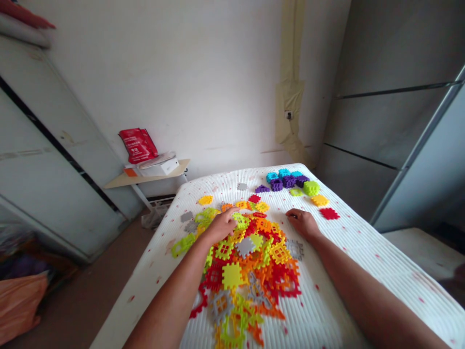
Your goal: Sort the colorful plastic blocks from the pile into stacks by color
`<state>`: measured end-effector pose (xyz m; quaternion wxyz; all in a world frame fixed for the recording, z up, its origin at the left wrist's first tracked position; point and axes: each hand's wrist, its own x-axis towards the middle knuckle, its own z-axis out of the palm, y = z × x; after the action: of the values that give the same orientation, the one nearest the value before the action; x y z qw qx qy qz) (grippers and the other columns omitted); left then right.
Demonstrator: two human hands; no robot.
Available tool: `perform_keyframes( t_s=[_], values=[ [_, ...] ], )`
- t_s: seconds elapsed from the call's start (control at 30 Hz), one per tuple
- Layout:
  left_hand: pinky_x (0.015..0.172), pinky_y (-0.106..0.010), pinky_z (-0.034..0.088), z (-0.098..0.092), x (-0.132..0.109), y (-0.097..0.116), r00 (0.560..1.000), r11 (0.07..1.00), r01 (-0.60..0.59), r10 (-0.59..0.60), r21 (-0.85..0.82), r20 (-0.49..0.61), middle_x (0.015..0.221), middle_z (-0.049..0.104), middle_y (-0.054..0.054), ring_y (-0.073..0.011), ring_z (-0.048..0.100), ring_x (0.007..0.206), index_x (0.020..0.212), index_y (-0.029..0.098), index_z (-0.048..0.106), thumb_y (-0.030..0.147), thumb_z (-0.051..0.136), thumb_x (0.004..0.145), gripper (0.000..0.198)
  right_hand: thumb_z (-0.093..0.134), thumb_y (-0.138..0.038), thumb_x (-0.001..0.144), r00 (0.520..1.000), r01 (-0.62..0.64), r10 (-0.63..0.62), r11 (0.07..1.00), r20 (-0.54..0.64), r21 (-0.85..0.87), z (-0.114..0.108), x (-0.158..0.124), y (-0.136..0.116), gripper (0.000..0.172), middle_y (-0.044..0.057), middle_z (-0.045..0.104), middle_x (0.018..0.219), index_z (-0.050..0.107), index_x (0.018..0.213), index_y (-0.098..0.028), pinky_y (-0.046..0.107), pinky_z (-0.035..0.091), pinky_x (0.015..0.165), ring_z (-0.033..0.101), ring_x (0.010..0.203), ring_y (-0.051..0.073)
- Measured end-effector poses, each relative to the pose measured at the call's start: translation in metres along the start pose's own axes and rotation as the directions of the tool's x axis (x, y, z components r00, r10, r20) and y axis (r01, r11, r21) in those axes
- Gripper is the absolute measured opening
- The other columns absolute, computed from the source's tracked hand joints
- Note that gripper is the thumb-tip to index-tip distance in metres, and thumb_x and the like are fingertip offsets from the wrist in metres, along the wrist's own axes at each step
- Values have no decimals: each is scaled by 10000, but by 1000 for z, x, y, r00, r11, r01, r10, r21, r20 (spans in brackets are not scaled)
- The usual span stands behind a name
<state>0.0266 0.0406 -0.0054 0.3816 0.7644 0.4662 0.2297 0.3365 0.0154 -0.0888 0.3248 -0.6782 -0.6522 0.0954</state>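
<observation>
Left hand (pixel 220 227) on waffle-block pile (pixel 245 271); right hand (pixel 303 224) just beside.

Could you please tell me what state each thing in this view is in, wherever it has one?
Left hand: resting on the heap, fingers over lime pieces.
Right hand: palm down on the mattress, beside the heap.
Plastic waffle blocks: loose, mixed-colour heap.
Purple blocks: clustered apart, toward the mattress's far end.
Red bag: propped up, tilted, behind the box.
White box: closed, on the side table.
</observation>
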Motion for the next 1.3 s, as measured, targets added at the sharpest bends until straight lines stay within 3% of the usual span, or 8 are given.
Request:
perform_keyframes(
  t_s=[0.3, 0.43, 0.53, 0.63, 0.77, 0.9, 1.07, 1.3],
  values=[
    [800, -303, 424, 6, -43, 10, 969, 950, -72, 139, 304, -205, 817, 634, -29, -167, 565, 788, 1069, 197, 640, 164, 482, 766, 343, 489, -219, 746, 1000, -3, 3, 1000, -11, 14, 0, -1, 1, 231, 15, 707, 873, 688, 863, -231, 259, 464, 719, 636, 799, 179],
    [883, -331, 416, 27, -68, 18, 948, 898, -210, 283, 387, -143, 951, 635, -40, -186, 548, 947, 839, 236, 706, 198, 551, 760, 178, 491, -217, 743, 1000, -9, 9, 1000, -4, 3, -1, -1, 0, 230, 10, 707, 865, 688, 860, -235, 255, 463, 707, 635, 792, 177],
    [990, -422, 347, 42, -75, 23, 925, 788, -306, 379, 535, -29, 1231, 554, -36, -242, 448, 1158, 878, 288, 711, 222, 601, 741, 187, 489, -215, 748, 1000, -20, 20, 1000, -7, -16, -1, -1, 0, 233, 11, 707, 874, 687, 868, -233, 254, 461, 714, 636, 801, 175],
    [1033, -501, 266, 48, -72, 24, 943, 712, -224, 332, 666, -38, 1374, 448, -44, -285, 338, 1269, 957, 291, 690, 234, 608, 743, 236, 487, -212, 754, 1000, -17, 17, 1000, -15, -19, 0, -1, 0, 235, 6, 707, 888, 687, 875, -234, 247, 460, 734, 635, 821, 169],
    [1023, -512, 261, 46, -68, 24, 945, 660, -79, 289, 748, -156, 1360, 467, -67, -284, 339, 1273, 931, 258, 676, 263, 578, 776, 184, 492, -209, 753, 1000, -19, 19, 1000, -14, -18, 1, -1, 1, 233, -3, 708, 885, 687, 878, -238, 239, 458, 738, 634, 820, 162],
    [1018, -540, 238, 47, -66, 28, 940, 616, -30, 284, 787, -187, 1326, 503, -85, -309, 355, 1258, 865, 251, 687, 338, 583, 779, 160, 490, -212, 756, 1000, -16, 16, 1000, -7, -14, 0, -1, 0, 234, 4, 709, 892, 686, 881, -233, 246, 459, 746, 635, 826, 167],
    [1036, -609, 122, 57, -58, 38, 964, 627, -23, 221, 779, -150, 1322, 501, -145, -351, 333, 1275, 902, 222, 688, 475, 623, 715, 322, 492, -211, 752, 1000, -27, 27, 1000, -10, -8, -1, -2, -2, 228, -6, 709, 878, 685, 868, -245, 248, 461, 728, 636, 811, 166],
    [1021, -662, 3, 64, -43, 37, 973, 655, 90, 104, 750, -207, 1331, 472, -211, -420, 295, 1284, 996, 163, 672, 595, 609, 647, 558, 487, -210, 750, 999, -31, 31, 999, -8, 17, -3, -3, -4, 236, 6, 708, 876, 689, 870, -231, 256, 454, 718, 634, 806, 175]
  ],
)
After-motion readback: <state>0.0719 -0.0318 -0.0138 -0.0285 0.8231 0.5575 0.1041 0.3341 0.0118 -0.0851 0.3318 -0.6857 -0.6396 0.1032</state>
